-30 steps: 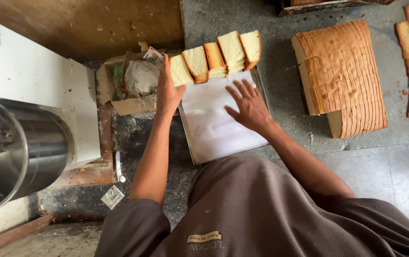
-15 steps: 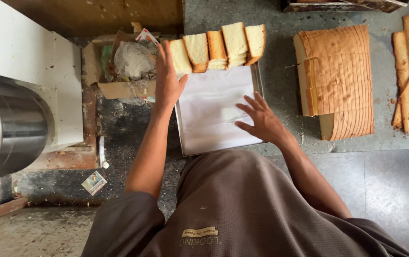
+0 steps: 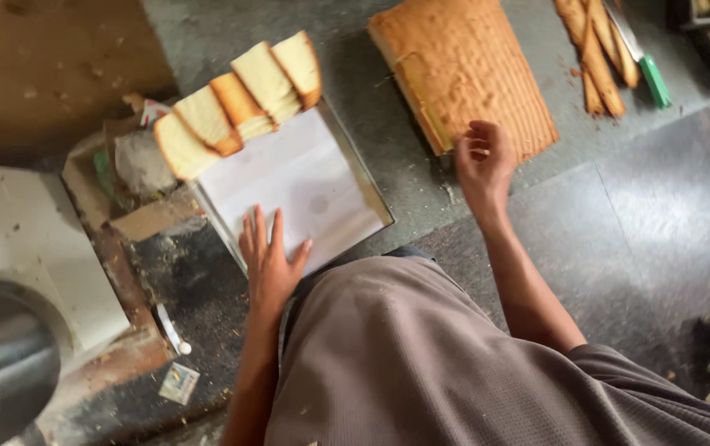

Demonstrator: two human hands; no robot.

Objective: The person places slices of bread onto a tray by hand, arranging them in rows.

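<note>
Seen from the head camera, the person leans over a grey stone desk (image 3: pixel 421 190). The left hand (image 3: pixel 270 256) lies flat and open, fingers spread, on the near edge of a white paper sheet that lines a shallow metal tray (image 3: pixel 371 194); the pressure looks meant to keep the paper and the tray from sliding. Along the far edge of the tray a row of cake slices (image 3: pixel 239 99) stands on edge, each leaning on the next, so that more can be lined up in the bare paper in front of them.

The right hand (image 3: pixel 483 161) reaches across to the sliced sponge loaf (image 3: pixel 474 74), which lies on the desk just beyond the tray's right corner. Its fingers curl at the near end of the loaf, touching the end slices; it appears to be closing on them, though whether it has a firm grip I cannot tell.

Farther right, well apart from the loaf, brown crust trimmings (image 3: pixel 594 49) are piled beside a knife with a green handle (image 3: pixel 654 81), kept clear of the good slices. At the left edge stands a steel drum (image 3: pixel 0 363) of a machine.
</note>
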